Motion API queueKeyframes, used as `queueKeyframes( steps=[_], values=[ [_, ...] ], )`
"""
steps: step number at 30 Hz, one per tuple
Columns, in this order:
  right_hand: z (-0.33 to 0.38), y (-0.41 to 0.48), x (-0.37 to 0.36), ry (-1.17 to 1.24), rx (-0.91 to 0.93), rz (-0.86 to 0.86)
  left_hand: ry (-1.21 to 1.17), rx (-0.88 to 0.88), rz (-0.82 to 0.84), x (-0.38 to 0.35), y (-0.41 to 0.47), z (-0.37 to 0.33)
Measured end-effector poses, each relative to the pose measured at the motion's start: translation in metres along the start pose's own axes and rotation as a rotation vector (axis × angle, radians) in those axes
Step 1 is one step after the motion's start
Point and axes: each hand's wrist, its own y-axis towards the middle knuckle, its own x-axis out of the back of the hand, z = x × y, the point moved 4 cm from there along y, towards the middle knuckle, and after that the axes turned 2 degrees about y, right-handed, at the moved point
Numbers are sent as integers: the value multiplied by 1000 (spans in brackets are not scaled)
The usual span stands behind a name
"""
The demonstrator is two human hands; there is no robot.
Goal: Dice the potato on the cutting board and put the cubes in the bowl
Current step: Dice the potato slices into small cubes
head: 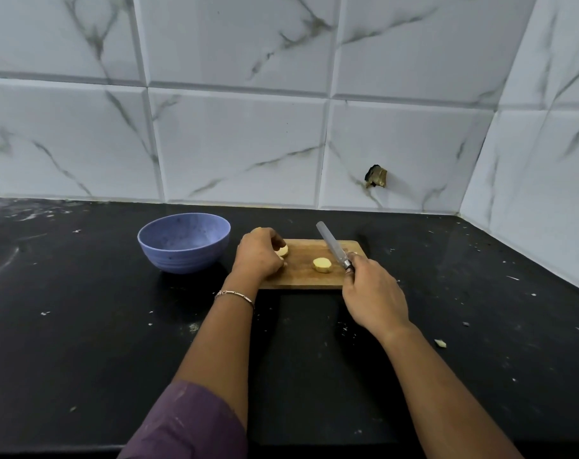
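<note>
A: Where is the potato [282, 251] now?

B: It is on the cutting board [303, 279], cut in parts. The biggest part is at the left end of the board. A round potato slice [322, 264] lies flat in the middle, all by itself.

A: What is the left hand doing?

B: The left hand [260, 256] is over that biggest part. Its fingers [271, 236] are bent round it and hold it. The hand hides most of it, so I only see a bit of yellow.

A: And the right hand?

B: The right hand [374, 296] holds a knife [331, 243]. Its fingers [359, 261] are wrapped tight round the handle. The blade is tilted and points away and to the left, over the right part of the board. It is near the slice. I cannot tell if the blade touches the board.

A: Where is the bowl?

B: The blue bowl [184, 246] stands on the black worktop [83, 326], just left of the board. It is beside the left hand, not touching it.

A: Anything else?

B: There is a thin bracelet [234, 294] on the left wrist and a purple sleeve [189, 422] on that arm. Small pale scraps [440, 342] lie on the worktop. Behind is a wall of white tiles [242, 144] with grey lines, and one tile has a small dark hole [376, 176].
</note>
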Motion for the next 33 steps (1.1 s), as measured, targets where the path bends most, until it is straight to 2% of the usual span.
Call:
queueKeyframes(
  steps=[7, 9, 13, 15, 25, 33],
  values=[
    [-3, -5, 6, 12, -16, 1, -69, -60, -121, 6, -7, -15],
    [-3, -10, 7, 15, -11, 22, 17, -130, -64, -7, -14, -31],
    [-4, -20, 6, 35, -10, 64, 364, -205, 99, -40, -23, -52],
    [-4, -24, 4, 38, -6, 68, 418, -200, 147, -47, -25, -52],
    [-6, -26, 2, 58, -26, 52, 285, -237, 192, -56, -19, -51],
    [-5, -26, 2, 72, -19, 50, 126, -215, 129, -55, -10, -45]
  ],
)
